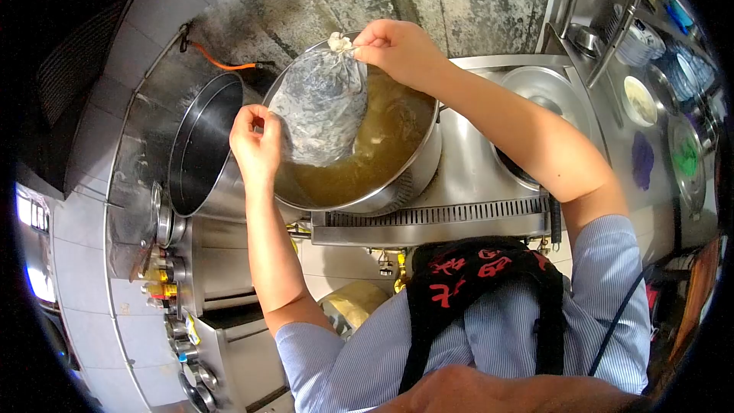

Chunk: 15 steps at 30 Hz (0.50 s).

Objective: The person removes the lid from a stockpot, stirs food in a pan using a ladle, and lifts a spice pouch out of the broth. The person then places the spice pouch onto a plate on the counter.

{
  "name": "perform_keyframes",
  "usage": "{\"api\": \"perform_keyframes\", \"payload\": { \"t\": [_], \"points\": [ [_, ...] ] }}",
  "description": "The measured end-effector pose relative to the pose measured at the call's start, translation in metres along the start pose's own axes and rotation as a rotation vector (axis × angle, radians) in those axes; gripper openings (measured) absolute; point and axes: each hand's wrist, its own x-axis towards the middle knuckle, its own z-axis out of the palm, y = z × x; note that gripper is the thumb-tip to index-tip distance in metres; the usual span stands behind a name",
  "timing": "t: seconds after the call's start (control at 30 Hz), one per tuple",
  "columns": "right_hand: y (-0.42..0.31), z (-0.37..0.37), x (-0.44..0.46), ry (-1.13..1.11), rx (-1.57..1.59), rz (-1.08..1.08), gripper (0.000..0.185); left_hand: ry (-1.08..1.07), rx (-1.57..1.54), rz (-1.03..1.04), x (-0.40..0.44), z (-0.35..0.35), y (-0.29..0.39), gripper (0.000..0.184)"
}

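Note:
A filled, translucent cloth-like bag (321,107) hangs over the left part of a large steel pot (394,197) of yellow-brown liquid (344,183). Its gathered, tied neck points up. My right hand (394,47) pinches the bag beside the knot. At the bag's left side, my left hand (256,141) has thumb and fingertips pressed together against its edge. The bag's lower end reaches the surface of the liquid; whether part of it is under the liquid I cannot tell.
A big dark empty-looking pot (202,145) stands left of the steel pot. On the stove's right sits a round pan (547,95). Bowls (640,101) and dishes fill the right counter. An orange hose (222,61) hangs on the stained back wall.

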Motion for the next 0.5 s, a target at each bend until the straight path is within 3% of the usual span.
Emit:
{"api": "perform_keyframes", "payload": {
  "t": [0.5],
  "points": [
    [0.0023,0.0021,0.0008,-0.015,0.029,0.022,0.02,-0.023,0.021,-0.02,0.0003,0.0002,-0.0048,0.006]
  ]
}}
